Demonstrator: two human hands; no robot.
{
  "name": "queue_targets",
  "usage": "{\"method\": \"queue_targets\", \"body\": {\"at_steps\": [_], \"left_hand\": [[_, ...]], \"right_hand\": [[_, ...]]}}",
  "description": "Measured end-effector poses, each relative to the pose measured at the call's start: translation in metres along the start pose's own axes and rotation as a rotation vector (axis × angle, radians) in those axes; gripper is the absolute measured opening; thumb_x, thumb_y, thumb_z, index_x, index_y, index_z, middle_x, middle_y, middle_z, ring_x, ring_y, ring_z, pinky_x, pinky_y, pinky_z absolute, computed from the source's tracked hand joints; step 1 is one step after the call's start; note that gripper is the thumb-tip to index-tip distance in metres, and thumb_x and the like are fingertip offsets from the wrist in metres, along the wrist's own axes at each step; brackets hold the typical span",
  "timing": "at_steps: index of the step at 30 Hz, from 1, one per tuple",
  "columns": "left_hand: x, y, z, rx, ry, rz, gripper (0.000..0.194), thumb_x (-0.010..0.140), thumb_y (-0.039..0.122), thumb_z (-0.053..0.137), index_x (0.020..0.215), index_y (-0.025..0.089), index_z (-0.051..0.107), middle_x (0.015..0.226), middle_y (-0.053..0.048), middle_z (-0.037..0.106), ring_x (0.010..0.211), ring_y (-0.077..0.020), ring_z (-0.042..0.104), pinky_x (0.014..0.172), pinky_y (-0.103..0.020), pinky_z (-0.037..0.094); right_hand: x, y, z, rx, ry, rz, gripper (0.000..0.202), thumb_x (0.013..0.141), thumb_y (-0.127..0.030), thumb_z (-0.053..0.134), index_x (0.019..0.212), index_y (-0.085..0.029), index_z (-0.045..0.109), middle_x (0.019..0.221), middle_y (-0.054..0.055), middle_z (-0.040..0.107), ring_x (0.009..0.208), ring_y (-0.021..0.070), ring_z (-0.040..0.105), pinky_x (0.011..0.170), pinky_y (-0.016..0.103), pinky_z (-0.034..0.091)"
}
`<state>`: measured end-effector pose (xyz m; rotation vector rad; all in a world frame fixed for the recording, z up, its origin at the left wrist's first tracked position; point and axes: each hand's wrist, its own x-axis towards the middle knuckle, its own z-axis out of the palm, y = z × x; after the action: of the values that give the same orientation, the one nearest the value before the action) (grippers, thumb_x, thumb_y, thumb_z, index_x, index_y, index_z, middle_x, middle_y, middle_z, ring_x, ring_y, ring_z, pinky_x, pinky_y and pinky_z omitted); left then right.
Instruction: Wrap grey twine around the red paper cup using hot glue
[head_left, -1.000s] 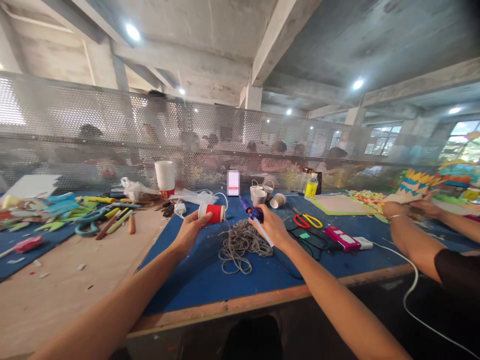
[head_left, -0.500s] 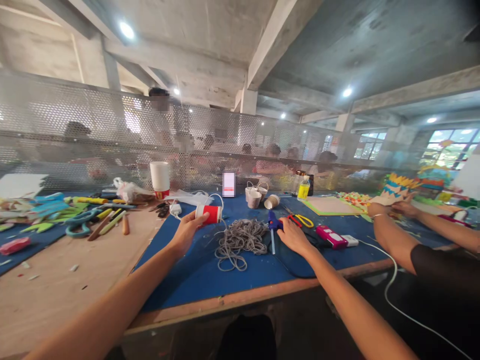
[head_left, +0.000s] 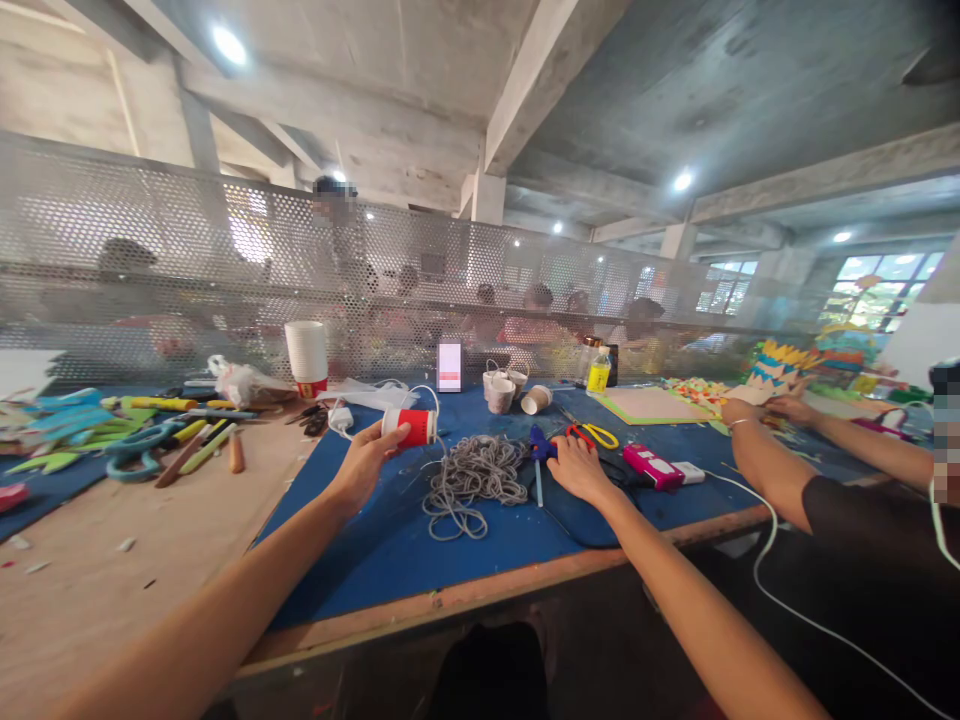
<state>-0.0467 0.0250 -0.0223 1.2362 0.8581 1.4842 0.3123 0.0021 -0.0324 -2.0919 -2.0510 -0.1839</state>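
One red-and-white cup (head_left: 421, 427) — print illegible

You are facing a smooth paper cup (head_left: 421, 427), a blue plastic glue gun (head_left: 540, 446), rough matt cord (head_left: 480, 470), a dull perforated metal screen (head_left: 450, 243).

2 forearms (head_left: 279, 556) extended forward; left hand (head_left: 365, 462) curled gripping, right hand (head_left: 581, 470) palm down.
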Motion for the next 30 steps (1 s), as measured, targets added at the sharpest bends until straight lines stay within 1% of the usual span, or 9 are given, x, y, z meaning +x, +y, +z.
{"method": "queue_targets", "body": {"at_steps": [7,11,14,16,18,20,22,26,30], "left_hand": [[-0.003,0.003,0.003,-0.011,0.009,0.006,0.033,0.072,0.040,0.084,0.097,0.019,0.080,0.090,-0.008,0.077,0.083,-0.0217,0.067,0.077,-0.033,0.049],[-0.003,0.004,0.004,-0.012,-0.001,0.007,0.032,0.072,0.040,0.084,0.094,0.017,0.080,0.089,-0.008,0.077,0.083,-0.0215,0.066,0.077,-0.032,0.049],[-0.004,0.005,0.004,-0.024,-0.004,-0.007,0.034,0.072,0.040,0.085,0.097,0.017,0.080,0.093,-0.009,0.077,0.085,-0.0220,0.067,0.077,-0.032,0.049],[-0.006,0.008,0.006,-0.042,-0.008,-0.012,0.034,0.073,0.038,0.085,0.098,0.017,0.080,0.095,-0.009,0.077,0.086,-0.0228,0.067,0.077,-0.032,0.050],[-0.009,0.012,0.008,-0.059,-0.006,-0.010,0.032,0.074,0.037,0.084,0.097,0.016,0.080,0.094,-0.009,0.077,0.086,-0.0232,0.068,0.078,-0.033,0.050],[-0.011,0.015,0.011,-0.083,-0.011,-0.013,0.030,0.075,0.036,0.084,0.097,0.016,0.079,0.095,-0.009,0.077,0.087,-0.0226,0.068,0.081,-0.034,0.051],[-0.012,0.018,0.012,-0.098,-0.012,-0.008,0.030,0.075,0.036,0.084,0.097,0.016,0.079,0.097,-0.009,0.077,0.090,-0.0223,0.068,0.084,-0.034,0.051],[-0.011,0.018,0.012,-0.100,0.025,0.003,0.032,0.073,0.038,0.086,0.095,0.016,0.079,0.094,-0.008,0.078,0.089,-0.0231,0.068,0.084,-0.035,0.051],[-0.009,0.016,0.010,-0.070,0.025,0.001,0.035,0.071,0.041,0.086,0.093,0.015,0.079,0.094,-0.010,0.078,0.088,-0.0257,0.070,0.081,-0.036,0.052]], "right_hand": [[-0.004,0.000,-0.003,-0.001,0.000,0.013,0.045,0.095,-0.028,0.045,0.135,-0.013,0.059,0.134,0.020,0.058,0.129,0.0363,0.051,0.106,0.051,0.037],[-0.002,-0.008,-0.013,0.049,0.215,0.005,0.039,0.095,-0.021,0.047,0.129,-0.014,0.063,0.128,0.019,0.060,0.126,0.0341,0.053,0.103,0.047,0.041],[0.005,-0.034,-0.029,0.283,0.290,-0.188,0.031,0.093,-0.015,0.052,0.121,-0.017,0.065,0.120,0.013,0.065,0.117,0.0245,0.060,0.104,0.037,0.044],[0.011,-0.062,-0.040,0.511,0.236,-0.351,0.028,0.094,-0.017,0.055,0.120,-0.017,0.063,0.115,0.009,0.069,0.106,0.0186,0.066,0.099,0.032,0.048],[0.016,-0.092,-0.047,0.660,0.125,-0.455,0.033,0.093,-0.033,0.065,0.122,-0.018,0.061,0.115,0.009,0.070,0.100,0.0180,0.068,0.092,0.031,0.051],[0.019,-0.119,-0.050,0.652,0.055,-0.496,0.046,0.086,-0.047,0.074,0.119,-0.018,0.062,0.114,0.010,0.071,0.100,0.0218,0.069,0.089,0.034,0.052],[0.021,-0.138,-0.049,0.571,-0.003,-0.521,0.054,0.078,-0.055,0.080,0.114,-0.017,0.065,0.113,0.013,0.072,0.101,0.0263,0.069,0.087,0.037,0.052],[0.026,-0.152,-0.038,0.548,-0.047,-0.515,0.052,0.072,-0.056,0.085,0.103,-0.018,0.068,0.109,0.011,0.073,0.096,0.0268,0.070,0.082,0.036,0.051],[0.027,-0.153,-0.024,0.689,-0.087,-0.477,0.039,0.075,-0.044,0.086,0.100,-0.019,0.069,0.100,0.006,0.075,0.092,0.0237,0.071,0.081,0.033,0.051]]}}
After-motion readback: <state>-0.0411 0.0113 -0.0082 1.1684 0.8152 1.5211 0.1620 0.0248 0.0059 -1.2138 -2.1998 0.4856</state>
